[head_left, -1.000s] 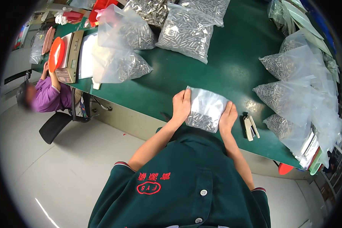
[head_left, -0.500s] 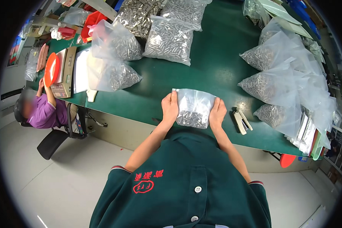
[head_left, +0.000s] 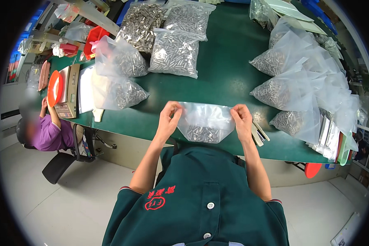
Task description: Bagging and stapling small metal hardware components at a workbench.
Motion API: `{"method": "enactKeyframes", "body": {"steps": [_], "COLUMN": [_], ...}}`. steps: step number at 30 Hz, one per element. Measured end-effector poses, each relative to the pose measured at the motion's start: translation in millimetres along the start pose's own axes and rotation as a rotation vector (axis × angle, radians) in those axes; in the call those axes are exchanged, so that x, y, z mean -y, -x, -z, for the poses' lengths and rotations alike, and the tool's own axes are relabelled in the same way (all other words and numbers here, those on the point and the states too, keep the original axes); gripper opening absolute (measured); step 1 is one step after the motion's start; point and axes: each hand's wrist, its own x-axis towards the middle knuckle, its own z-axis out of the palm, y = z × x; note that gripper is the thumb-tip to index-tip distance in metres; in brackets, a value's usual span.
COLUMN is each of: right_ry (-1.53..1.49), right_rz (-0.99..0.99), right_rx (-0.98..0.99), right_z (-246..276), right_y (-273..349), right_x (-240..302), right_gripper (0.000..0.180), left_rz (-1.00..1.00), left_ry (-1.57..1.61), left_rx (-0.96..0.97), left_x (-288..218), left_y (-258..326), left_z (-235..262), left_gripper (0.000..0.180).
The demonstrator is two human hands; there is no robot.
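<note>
A clear plastic bag (head_left: pixel 206 121) stands at the table's near edge, with small metal cylindrical parts gathered in its bottom. My left hand (head_left: pixel 168 119) pinches the bag's upper left corner, and my right hand (head_left: pixel 242 119) pinches its upper right corner. Between them the top edge is stretched nearly straight. Just right of my right hand lies a cream stapler (head_left: pixel 257 134), partly hidden behind that hand.
Several filled clear bags (head_left: pixel 276 90) line the right side of the green table (head_left: pixel 221 74). More filled bags (head_left: pixel 174 55) stand at the back and left. A scale (head_left: pixel 71 88) with an orange tray (head_left: pixel 55 88) sits far left, beside a seated person in purple (head_left: pixel 49 133).
My hands have moved from the bag's sides to its top corners and farther apart, pulling the top edge wide. The view has shifted slightly.
</note>
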Motion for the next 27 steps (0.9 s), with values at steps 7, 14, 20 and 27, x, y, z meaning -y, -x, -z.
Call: {"method": "enactKeyframes", "body": {"steps": [7, 14, 20, 27], "right_ry": [0.073, 0.163, 0.164, 0.503], "right_rz": [-0.105, -0.143, -0.212, 0.062], "right_rx": [0.217, 0.273, 0.227, 0.225], "right_z": [20, 27, 27, 19], "right_y": [-9, -17, -14, -11], "right_x": [17, 11, 1, 39], "right_gripper": [0.018, 0.025, 0.026, 0.02], "left_rz": [0.191, 0.382, 0.479, 0.298], "left_ry": [0.047, 0.04, 0.216, -0.207], "left_rx": [0.234, 0.382, 0.296, 0.406], "left_x": [-5, 4, 17, -14], "left_y": [-17, -31, -31, -35], "left_z": [16, 31, 35, 38], "left_gripper": [0.018, 0.026, 0.024, 0.028]}}
